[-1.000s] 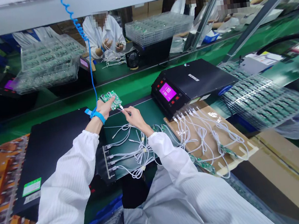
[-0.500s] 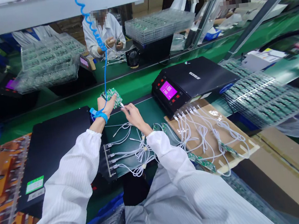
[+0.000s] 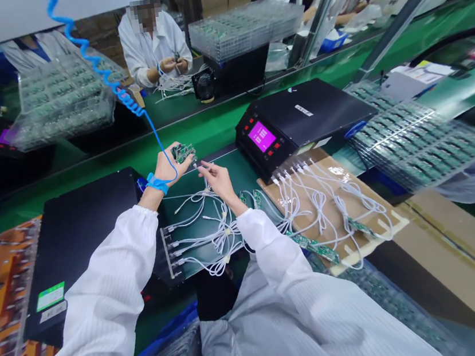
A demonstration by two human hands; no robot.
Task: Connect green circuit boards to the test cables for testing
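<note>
My left hand [image 3: 168,166] grips a green circuit board [image 3: 184,152], tilted, above the bench. A blue wrist strap [image 3: 158,183] with a coiled blue cord [image 3: 123,96] circles that wrist. Close beside the board's lower edge, my right hand [image 3: 217,179] pinches the white plug of a cable [image 3: 200,167]; whether the plug sits in the board I cannot tell. Below both hands lie bundled white cables [image 3: 222,232], attached to a metal connector strip [image 3: 169,253]. Small circuit boards [image 3: 256,199] lie right of my right wrist.
A black tester [image 3: 300,124] with a purple screen stands at right, white cables running onto cardboard [image 3: 329,190]. Clear trays of boards [image 3: 424,143] sit farther right. A black box [image 3: 84,237] and an orange fixture [image 3: 8,287] occupy the left. A co-worker [image 3: 154,44] sits opposite.
The board has turned in my left hand and now shows more edge-on. My right hand has shifted slightly right with the plug. The coiled cord has swung left as the view moved.
</note>
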